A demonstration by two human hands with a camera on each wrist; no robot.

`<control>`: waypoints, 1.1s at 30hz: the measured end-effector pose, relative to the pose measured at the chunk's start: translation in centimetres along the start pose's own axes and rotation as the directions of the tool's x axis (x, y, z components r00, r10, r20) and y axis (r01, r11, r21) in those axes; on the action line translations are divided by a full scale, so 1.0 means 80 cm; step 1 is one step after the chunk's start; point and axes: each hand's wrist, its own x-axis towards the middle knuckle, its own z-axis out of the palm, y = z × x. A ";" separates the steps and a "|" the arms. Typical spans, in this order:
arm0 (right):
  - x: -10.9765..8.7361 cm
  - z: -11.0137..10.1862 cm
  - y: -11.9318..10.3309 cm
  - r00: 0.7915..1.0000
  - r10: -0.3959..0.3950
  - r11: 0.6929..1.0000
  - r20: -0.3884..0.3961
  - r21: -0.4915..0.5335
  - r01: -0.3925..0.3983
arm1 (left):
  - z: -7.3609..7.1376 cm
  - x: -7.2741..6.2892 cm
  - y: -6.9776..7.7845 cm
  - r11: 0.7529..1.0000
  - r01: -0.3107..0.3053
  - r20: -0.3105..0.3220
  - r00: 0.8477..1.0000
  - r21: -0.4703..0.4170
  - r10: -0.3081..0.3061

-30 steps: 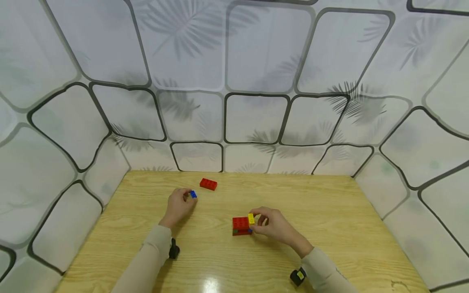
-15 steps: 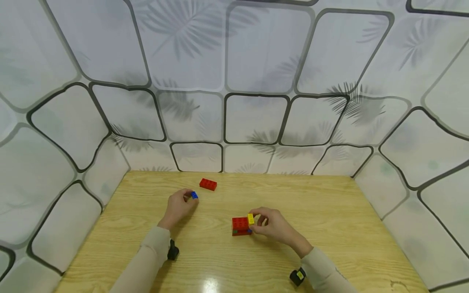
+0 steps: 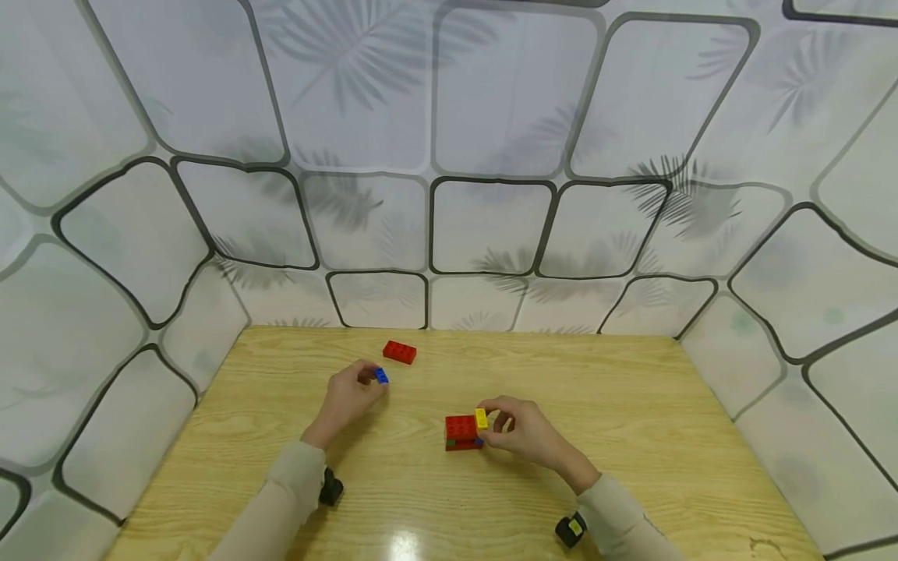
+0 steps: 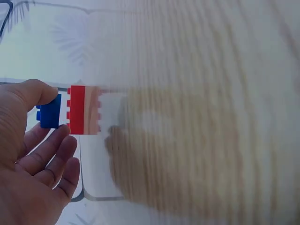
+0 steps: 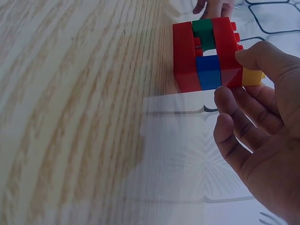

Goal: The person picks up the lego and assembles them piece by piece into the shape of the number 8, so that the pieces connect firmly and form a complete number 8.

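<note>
While the right hand (image 3: 528, 431) pinched the yellow brick (image 3: 481, 419) upon the brick stack (image 3: 460, 427), perhaps to steady it, the left hand (image 3: 350, 394) held a blue brick (image 3: 381, 375) above the counter (image 3: 631, 413), seemingly to leave its underside free.

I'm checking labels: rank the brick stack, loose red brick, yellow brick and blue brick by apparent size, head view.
Brick stack, largest
Loose red brick
Yellow brick, blue brick: nearly alike, too unsure to rank
</note>
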 end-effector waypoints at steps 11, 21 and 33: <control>-0.001 0.000 0.001 1.000 0.003 1.000 0.001 0.003 -0.003 | 0.011 -0.011 0.020 1.000 -0.020 0.010 1.000 -0.013 0.020; -0.001 0.000 0.000 1.000 0.007 1.000 0.004 0.001 -0.007 | 0.022 -0.021 0.032 0.990 -0.139 0.019 0.990 -0.027 0.140; 0.000 -0.001 0.001 1.000 0.011 1.000 0.011 0.009 -0.011 | 0.033 -0.035 0.055 0.983 -0.167 0.077 0.982 -0.070 0.172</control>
